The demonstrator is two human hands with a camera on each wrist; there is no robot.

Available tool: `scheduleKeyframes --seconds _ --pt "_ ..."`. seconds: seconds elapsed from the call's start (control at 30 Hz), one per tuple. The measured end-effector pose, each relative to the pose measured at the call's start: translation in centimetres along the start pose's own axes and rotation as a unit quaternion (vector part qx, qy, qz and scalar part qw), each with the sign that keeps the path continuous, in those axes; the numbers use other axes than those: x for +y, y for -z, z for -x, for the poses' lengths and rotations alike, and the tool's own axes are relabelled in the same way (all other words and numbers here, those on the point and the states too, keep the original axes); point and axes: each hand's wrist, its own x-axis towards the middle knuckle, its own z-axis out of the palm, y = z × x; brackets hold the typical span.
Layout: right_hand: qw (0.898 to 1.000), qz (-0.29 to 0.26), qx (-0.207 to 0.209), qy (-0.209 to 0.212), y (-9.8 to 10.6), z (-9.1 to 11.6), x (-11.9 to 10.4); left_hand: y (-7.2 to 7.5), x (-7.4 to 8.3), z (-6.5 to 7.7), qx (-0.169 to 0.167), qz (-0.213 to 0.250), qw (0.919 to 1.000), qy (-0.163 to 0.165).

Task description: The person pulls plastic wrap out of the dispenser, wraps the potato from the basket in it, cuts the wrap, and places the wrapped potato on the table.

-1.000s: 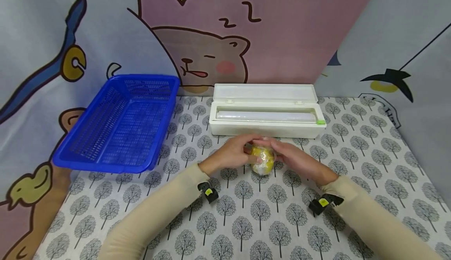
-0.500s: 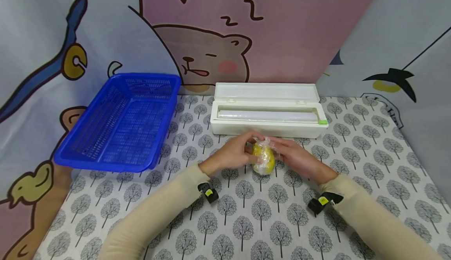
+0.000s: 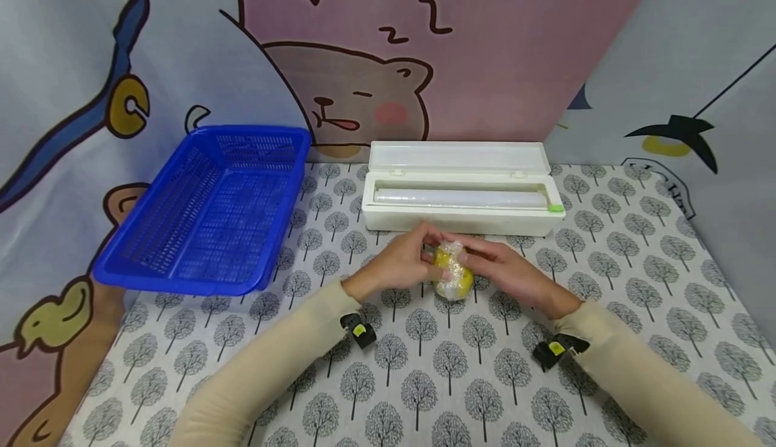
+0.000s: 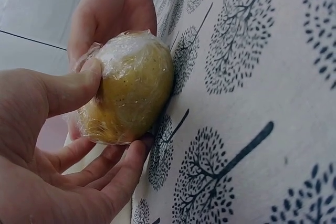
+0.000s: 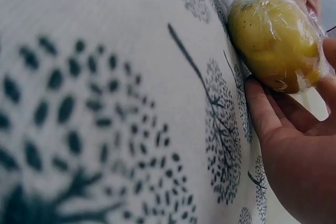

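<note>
A yellow, mango-like fruit wrapped in crinkled cling film stands on the patterned tablecloth, low and central in the head view. My left hand grips it from the left; in the left wrist view the thumb presses the film and the fingers curl beneath. From the other side my right hand holds it, thumb on the film near the top and fingers behind. Loose film gathers at one end of the fruit in the right wrist view. The fingertips behind the fruit are partly hidden.
Just behind the hands lies an open white cling film box with a roll inside and its lid raised. A blue plastic basket stands at the left. Cartoon-printed curtains enclose the tablecloth.
My right hand first lay along the fruit's upper side, then drew at loose film there, and now its thumb presses onto the fruit. The left hand keeps its grip almost unmoved.
</note>
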Motion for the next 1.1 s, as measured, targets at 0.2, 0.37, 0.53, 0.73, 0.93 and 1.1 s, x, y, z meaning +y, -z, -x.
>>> scheduleKeyframes --seconds 0.2,0.37,0.53,0.73,0.93,1.1 --pt "0.998 0.044 0.016 0.048 -0.18 0.12 -0.24 0.08 0.11 -0.03 0.004 -0.012 0.9999 -0.010" --pt "0.993 0.077 0.035 0.088 -0.32 0.28 -0.29 0.14 0.25 -0.02 0.009 -0.034 0.9992 -0.018" --pt "0.985 0.107 0.045 0.124 -0.33 0.32 -0.06 0.06 0.24 -0.04 0.013 -0.054 0.9982 -0.024" --pt "0.977 0.128 0.049 0.162 -0.33 0.32 0.25 -0.04 0.26 -0.08 0.011 -0.072 0.9968 -0.031" --pt "0.981 0.106 0.054 0.155 -0.40 0.33 0.23 0.00 0.52 0.00 0.007 -0.081 0.9962 -0.032" --pt "0.983 0.095 0.069 0.141 -0.38 0.31 -0.10 -0.11 0.43 -0.12 0.004 -0.118 0.9915 -0.055"
